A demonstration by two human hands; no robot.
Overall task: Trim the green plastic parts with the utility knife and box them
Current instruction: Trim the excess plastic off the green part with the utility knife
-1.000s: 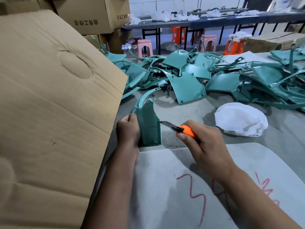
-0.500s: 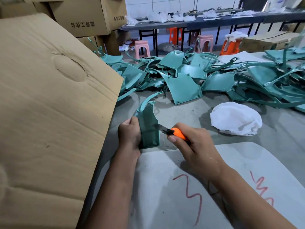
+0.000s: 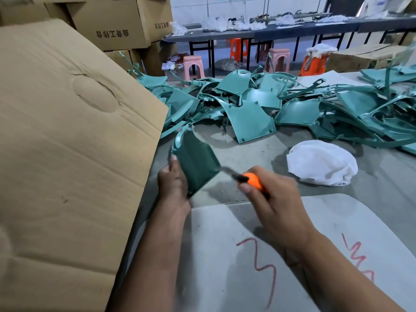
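Note:
My left hand [image 3: 173, 183] grips a green plastic part [image 3: 195, 161] by its left edge and holds it tilted above the grey table. My right hand [image 3: 272, 203] grips an orange utility knife [image 3: 252, 180]. Its blade points left, and the tip lies just off the part's lower right edge. A big heap of green plastic parts [image 3: 281, 102] covers the far side of the table. At the left a large cardboard box flap [image 3: 67, 143] rises beside my left arm; the box's inside is hidden.
A crumpled white cloth [image 3: 322, 163] lies right of the knife. A pale board with red scribbles [image 3: 258, 266] lies under my forearms. Stacked cartons [image 3: 112, 23] stand at the back left. Pink and orange stools [image 3: 193, 66] and long dark benches stand beyond the table.
My left hand has lifted and turned the green part so it tilts to the right. The knife has drawn back to the right, off the part's edge.

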